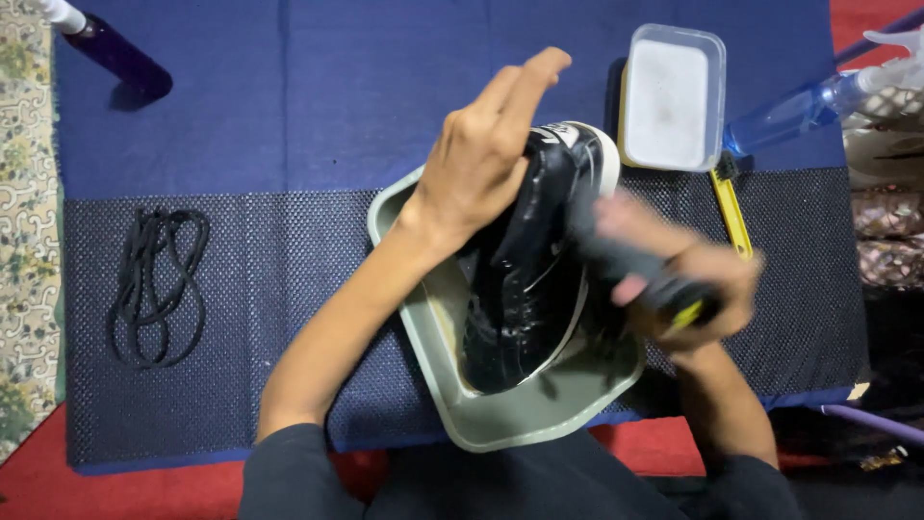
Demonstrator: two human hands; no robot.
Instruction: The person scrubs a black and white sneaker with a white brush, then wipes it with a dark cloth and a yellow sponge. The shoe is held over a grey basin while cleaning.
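Hands working apart: my left hand (476, 159) is steadying the black shoe (529, 260) over the grey tray (500, 424), fingers extended; my right hand (683, 279), blurred, is clamping a dark brush (645, 274) against its side. Shorter strokes advisable.

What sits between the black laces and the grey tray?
Head view: only bare dark mesh mat between the black laces and the grey tray; the left forearm crosses nearer the tray.

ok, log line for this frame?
left hand: steadies wet black sneaker | right hand: grips dark brush, blurred | shoe in grey rectangular tray | black laces aside
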